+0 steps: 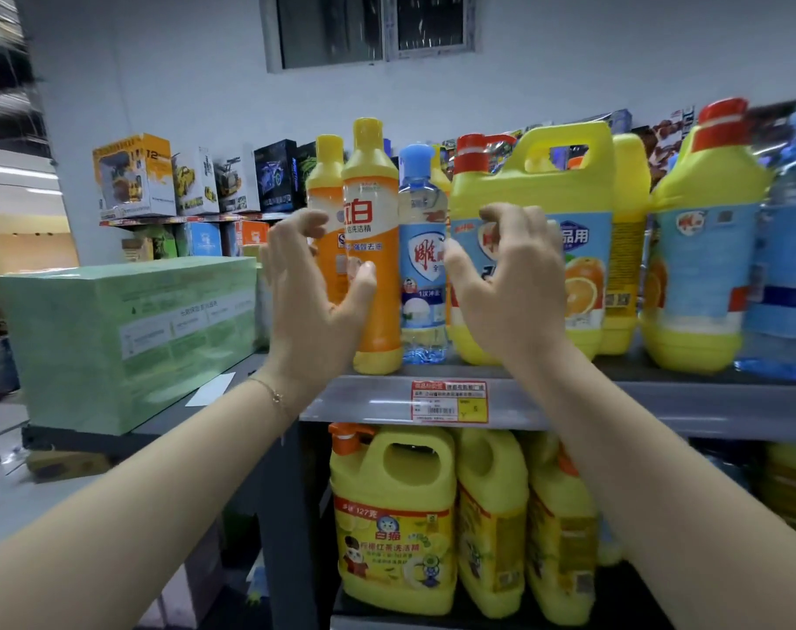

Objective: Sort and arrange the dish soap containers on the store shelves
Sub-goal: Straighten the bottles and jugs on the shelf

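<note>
On the top shelf (568, 402) stand two orange dish soap bottles (378, 266) with yellow caps, one behind the other. Right of them is a clear bottle with a blue cap (423, 247), then a big yellow handled jug (568, 184) with a red cap. My left hand (314, 288) is raised in front of the orange bottles, fingers curled and apart, thumb resting on the front one. My right hand (509, 275) hovers before the yellow jug's label, fingers bent, thumb near the clear bottle, holding nothing.
More yellow and blue bottles (696, 247) fill the top shelf to the right. Yellow jugs (396, 516) crowd the shelf below. A large green carton (127, 338) sits on the left counter, toy boxes (132, 175) behind it. A price tag (448, 401) marks the shelf edge.
</note>
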Motion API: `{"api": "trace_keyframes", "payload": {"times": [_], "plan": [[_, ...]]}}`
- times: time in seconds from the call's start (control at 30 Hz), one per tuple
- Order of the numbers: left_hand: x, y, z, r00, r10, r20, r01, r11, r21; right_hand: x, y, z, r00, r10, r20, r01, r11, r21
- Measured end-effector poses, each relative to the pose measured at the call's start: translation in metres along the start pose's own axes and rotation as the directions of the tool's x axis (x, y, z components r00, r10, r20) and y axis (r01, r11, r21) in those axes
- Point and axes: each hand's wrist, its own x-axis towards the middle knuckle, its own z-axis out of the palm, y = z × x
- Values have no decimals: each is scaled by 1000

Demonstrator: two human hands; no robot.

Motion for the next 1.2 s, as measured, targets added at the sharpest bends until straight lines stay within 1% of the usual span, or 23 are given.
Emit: {"api": "trace_keyframes", "payload": {"times": [0.07, 0.1, 0.13, 0.17, 0.2, 0.27, 0.3, 0.33, 0.37, 0.4, 0.43, 0.53, 0.63, 0.7, 0.77, 0.9, 1.03, 1.1, 1.13, 1.17, 1.2], "plan": [[-2, 28, 13, 987, 126, 102, -120, 991, -59, 5, 14, -9, 998, 17, 57, -16, 1000, -6], [-5, 41, 20, 969, 176, 173, -158, 981, -112, 5, 19, -13, 998, 15, 55, -14, 1000, -7], [-8, 52, 28, 948, 202, 247, -167, 973, -158, 4, 23, -16, 1000, 15, 26, -15, 1000, -14], [-11, 61, 36, 930, 196, 312, -144, 973, -181, 2, 28, -21, 999, 27, -23, -28, 999, -23], [-14, 67, 45, 920, 152, 361, -92, 980, -176, 0, 33, -25, 995, 52, -80, -55, 998, -35], [-21, 74, 61, 914, -28, 405, 80, 991, -111, -4, 44, -34, 978, 141, -154, -151, 987, -58], [-24, 76, 69, 898, -159, 411, 204, 977, -68, -6, 50, -36, 967, 209, -148, -219, 974, -52], [-26, 77, 75, 859, -301, 415, 346, 937, -37, -7, 56, -38, 950, 289, -117, -293, 956, -21], [-27, 78, 81, 804, -423, 418, 474, 880, -20, -8, 61, -39, 929, 363, -68, -362, 932, 23], [-27, 78, 86, 757, -506, 413, 559, 829, -11, -9, 66, -39, 910, 414, -15, -412, 909, 57], [-28, 78, 90, 737, -546, 400, 596, 803, -2, -10, 70, -39, 896, 442, 32, -443, 893, 76], [-27, 77, 97, 740, -579, 341, 609, 793, 24, -12, 76, -37, 864, 490, 119, -502, 858, 107], [-25, 78, 102, 698, -636, 329, 653, 754, 72, -10, 75, -36, 849, 511, 131, -523, 848, 82], [-24, 80, 104, 677, -662, 320, 673, 734, 95, -7, 76, -37, 833, 534, 147, -549, 830, 97], [-24, 80, 106, 672, -671, 312, 677, 728, 109, -4, 76, -38, 825, 538, 172, -559, 822, 111], [-29, 81, 109, 679, -680, 276, 674, 727, 134, -5, 76, -41, 848, 485, 213, -503, 863, 36], [-32, 82, 112, 657, -718, 230, 721, 687, 85, -6, 78, -44, 827, 484, 287, -524, 847, 83], [-34, 85, 113, 662, -722, 204, 722, 687, 87, -7, 76, -45, 825, 474, 308, -519, 851, 83], [-37, 89, 113, 676, -715, 179, 711, 696, 95, -11, 74, -48, 837, 459, 298, -501, 862, 80], [-42, 94, 113, 708, -692, 140, 686, 721, 100, -16, 72, -52, 862, 426, 273, -464, 882, 87], [-48, 101, 111, 764, -639, 89, 631, 769, 104, -22, 70, -58, 894, 375, 244, -409, 906, 106]]}}
